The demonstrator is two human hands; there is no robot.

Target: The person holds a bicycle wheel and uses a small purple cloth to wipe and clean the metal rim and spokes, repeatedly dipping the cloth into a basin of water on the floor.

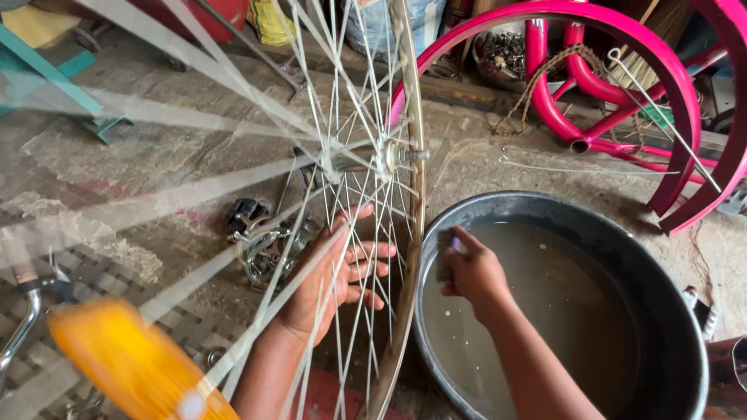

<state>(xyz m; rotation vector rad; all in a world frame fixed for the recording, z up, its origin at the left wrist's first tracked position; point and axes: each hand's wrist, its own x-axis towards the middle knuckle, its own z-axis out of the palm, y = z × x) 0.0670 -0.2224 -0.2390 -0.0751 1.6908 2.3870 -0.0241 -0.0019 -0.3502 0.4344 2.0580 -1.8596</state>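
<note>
A spoked bicycle wheel [410, 124] stands upright on edge in front of me, its hub [393, 155] at mid height. My left hand [334, 272] reaches among the spokes with fingers spread, pressing against them. My right hand [471, 268] is closed on a small grey scrubbing pad [447, 253] and rubs the silver rim. An orange reflector [132, 362] sits blurred on the near spokes at lower left.
A dark round basin [661, 288] of murky water stands right of the wheel. A pink bicycle frame [607, 101] and pink mudguard lie behind it. Loose metal bike parts [261, 233] rest on the concrete floor behind the spokes.
</note>
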